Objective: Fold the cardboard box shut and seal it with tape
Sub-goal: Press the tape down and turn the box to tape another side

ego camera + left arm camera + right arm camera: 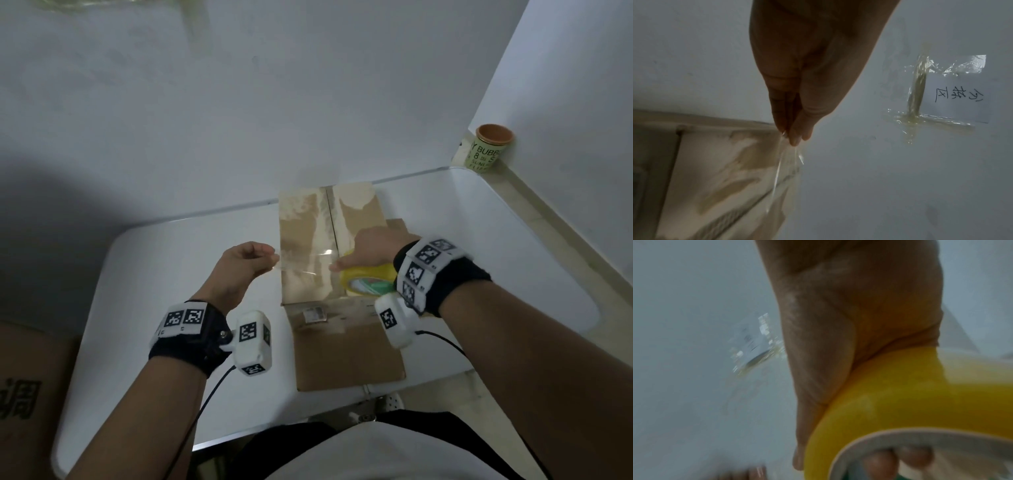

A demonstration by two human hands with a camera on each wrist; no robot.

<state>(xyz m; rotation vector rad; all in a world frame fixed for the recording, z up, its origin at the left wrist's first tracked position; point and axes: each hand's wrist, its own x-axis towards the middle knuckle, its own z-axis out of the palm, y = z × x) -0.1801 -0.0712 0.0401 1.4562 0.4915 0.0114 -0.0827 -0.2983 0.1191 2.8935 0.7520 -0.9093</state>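
Note:
A brown cardboard box (318,222) stands on the white table (178,274), its two top flaps closed along a centre seam. A loose flap (346,353) lies flat toward me. My right hand (373,250) grips a yellow tape roll (368,279) over the box's right side, with fingers through its core (900,457). A clear strip of tape (305,262) stretches leftward across the box top. My left hand (250,260), just off the box's left edge, pinches the strip's free end (791,146) between thumb and fingertips.
A green paper cup (486,147) with an orange rim sits on a ledge at the back right corner. A white wall rises right behind the table. A paper note (955,97) is taped to the wall. Another cardboard box (30,394) stands at lower left.

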